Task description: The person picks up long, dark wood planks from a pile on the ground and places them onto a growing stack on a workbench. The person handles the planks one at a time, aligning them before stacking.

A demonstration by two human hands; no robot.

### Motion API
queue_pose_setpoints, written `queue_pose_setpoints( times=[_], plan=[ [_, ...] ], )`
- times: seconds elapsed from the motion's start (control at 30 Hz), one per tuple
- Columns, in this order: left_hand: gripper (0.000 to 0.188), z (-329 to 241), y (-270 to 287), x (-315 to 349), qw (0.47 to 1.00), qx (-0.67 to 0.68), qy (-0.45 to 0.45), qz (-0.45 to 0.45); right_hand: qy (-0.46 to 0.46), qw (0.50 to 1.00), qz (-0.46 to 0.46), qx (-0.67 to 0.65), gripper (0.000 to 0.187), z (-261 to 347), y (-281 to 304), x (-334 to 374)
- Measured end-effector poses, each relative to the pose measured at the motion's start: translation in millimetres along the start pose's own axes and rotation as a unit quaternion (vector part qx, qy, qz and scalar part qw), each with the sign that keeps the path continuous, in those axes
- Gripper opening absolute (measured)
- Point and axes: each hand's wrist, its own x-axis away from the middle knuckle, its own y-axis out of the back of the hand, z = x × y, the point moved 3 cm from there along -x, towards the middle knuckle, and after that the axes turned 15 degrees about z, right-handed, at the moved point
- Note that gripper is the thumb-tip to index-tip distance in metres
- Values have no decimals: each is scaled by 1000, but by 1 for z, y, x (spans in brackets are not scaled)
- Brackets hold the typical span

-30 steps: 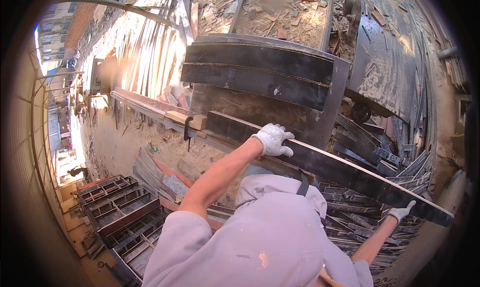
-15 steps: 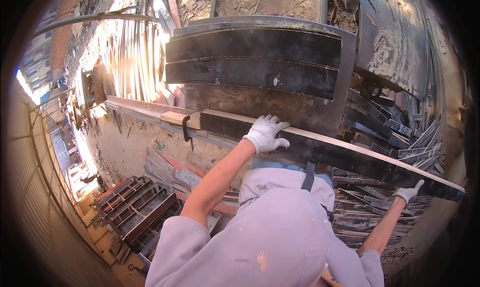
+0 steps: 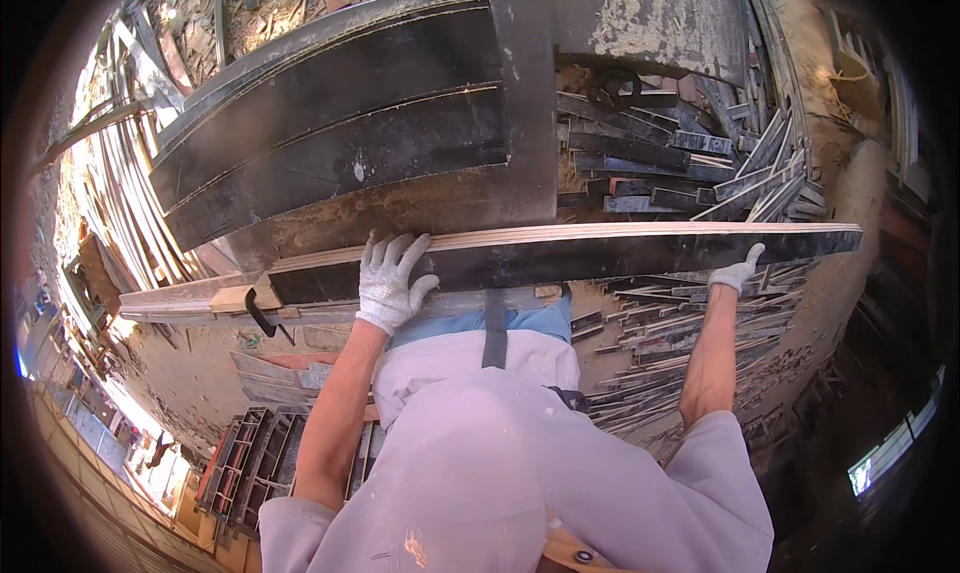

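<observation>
A long black-faced plywood board (image 3: pixel 580 263), pale along its layered upper edge, stands on edge across my front. My left hand (image 3: pixel 392 283), in a whitish knit glove, grips it near its left end. The fingers lie spread over the upper edge, and the thumb rests against the black face. Toward the far right end, my gloved right hand (image 3: pixel 738 271) holds the board from below, thumb raised on the near face; its other fingers are mostly hidden. The board's left end meets a pale wood block (image 3: pixel 232 298), beside which hangs a black clamp (image 3: pixel 262 316).
Beyond the board is a metal table (image 3: pixel 530 123) with black panels (image 3: pixel 340 113) lying on it. Scrap strips (image 3: pixel 660 158) heap up at the right, and more strips (image 3: pixel 670 338) lie below the board. Dark metal frames (image 3: pixel 250 468) are stacked at lower left.
The view has turned to the right, so table and board appear farther left and the board looks more level. Both hands keep about the same places on the board.
</observation>
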Motion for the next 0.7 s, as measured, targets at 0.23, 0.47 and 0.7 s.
queue_pose_setpoints(
  times=[0.23,0.47,0.7],
  plan=[
    [67,-8,-5,-5,998,-42,20,-31,-47,996,50,-62,74,-22,5,-2],
    [61,-9,-9,-7,995,-44,20,-91,11,999,11,-44,73,-15,-23,0],
    [48,-10,-6,-15,986,-31,12,-164,-23,989,93,-114,73,-4,-27,-19]
  ],
)
